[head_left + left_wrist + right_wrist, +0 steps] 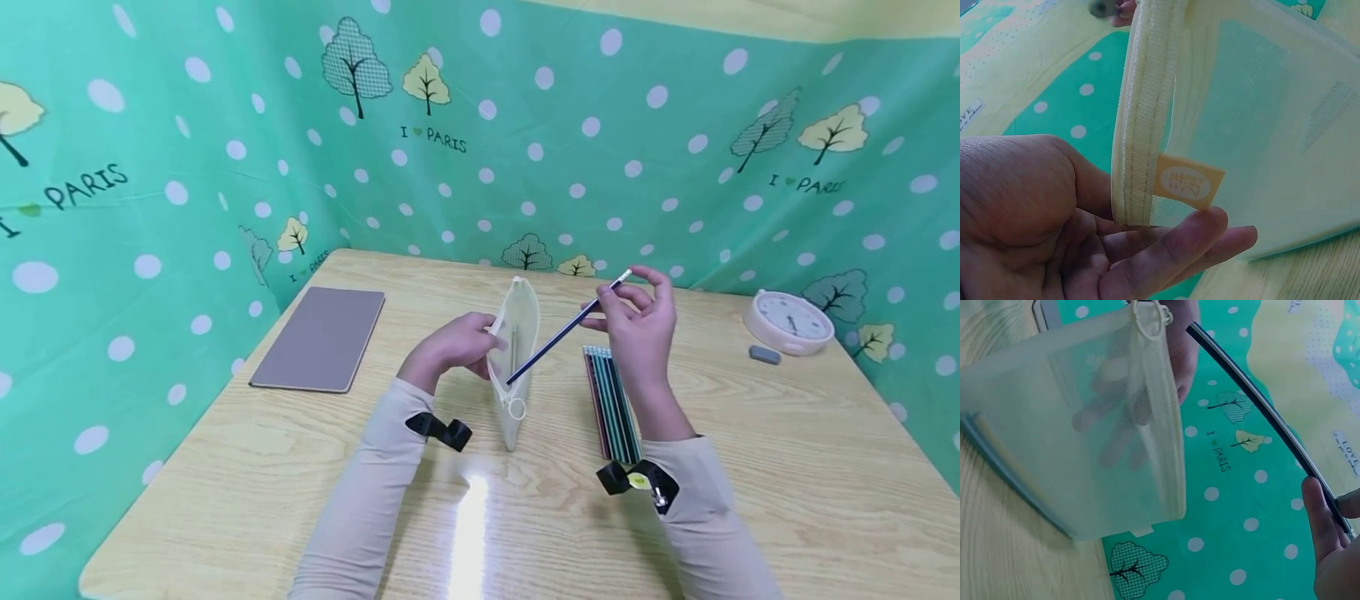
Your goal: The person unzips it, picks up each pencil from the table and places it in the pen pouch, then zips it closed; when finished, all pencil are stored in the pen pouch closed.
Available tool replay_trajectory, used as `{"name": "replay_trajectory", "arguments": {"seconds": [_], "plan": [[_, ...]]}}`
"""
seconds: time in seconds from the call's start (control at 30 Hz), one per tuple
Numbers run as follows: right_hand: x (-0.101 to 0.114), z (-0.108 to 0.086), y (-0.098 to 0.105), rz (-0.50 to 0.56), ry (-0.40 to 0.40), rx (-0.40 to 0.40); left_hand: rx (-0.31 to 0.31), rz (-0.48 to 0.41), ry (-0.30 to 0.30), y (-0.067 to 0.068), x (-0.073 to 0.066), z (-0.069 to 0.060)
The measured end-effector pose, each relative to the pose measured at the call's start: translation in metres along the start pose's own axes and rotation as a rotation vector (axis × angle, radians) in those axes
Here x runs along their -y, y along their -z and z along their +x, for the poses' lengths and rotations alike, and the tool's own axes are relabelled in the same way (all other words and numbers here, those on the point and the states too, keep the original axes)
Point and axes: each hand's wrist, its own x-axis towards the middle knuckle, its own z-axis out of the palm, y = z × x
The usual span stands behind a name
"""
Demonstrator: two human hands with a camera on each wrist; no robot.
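Note:
My left hand (pixel 461 343) grips the zippered edge of a translucent pale-yellow mesh pouch (pixel 531 312), beside a small orange tag (pixel 1190 181). The pouch stands on edge with its zip side parted, and a ring pull (pixel 517 408) hangs at the near end. Between finger and thumb, my right hand (pixel 643 321) pinches a dark pencil (pixel 558 335) near its white eraser end. The pencil slants down left, its other end at the pouch's mouth in the head view. Through the mesh, a slim pencil-like thing (pixel 1019 481) shows along the pouch's bottom.
A row of several pencils (pixel 613 404) lies on the wooden table (pixel 750 467) beneath my right wrist. To the left is a grey-purple notebook (pixel 318 340). A round pink-white clock (pixel 790 322) and a grey eraser (pixel 764 355) sit at the far right. Green patterned cloth hangs behind.

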Motion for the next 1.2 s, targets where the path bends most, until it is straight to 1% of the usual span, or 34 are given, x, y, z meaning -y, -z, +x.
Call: {"name": "replay_trajectory", "arguments": {"seconds": [0.13,0.3,0.47,0.7,0.87,1.07,1.2], "plan": [[-0.006,-0.002,-0.002,-0.060,0.053,0.010,0.005,-0.002,0.008,0.002,0.000,0.000],[-0.009,-0.005,-0.005,-0.118,0.121,0.022,0.005,0.004,0.005,0.000,-0.001,0.000],[-0.013,-0.009,-0.008,-0.162,0.152,0.056,-0.001,0.016,-0.012,-0.002,-0.001,0.000],[-0.021,-0.015,-0.016,-0.237,0.170,0.142,-0.012,0.014,-0.017,-0.002,-0.001,-0.001],[-0.027,-0.020,-0.021,-0.282,0.157,0.201,-0.008,0.009,-0.004,-0.003,-0.002,-0.002],[-0.030,-0.023,-0.024,-0.283,0.128,0.217,-0.006,-0.001,0.003,-0.003,-0.002,-0.001],[-0.031,-0.023,-0.024,-0.318,0.106,0.224,-0.004,-0.006,-0.003,-0.003,-0.001,0.001]]}}
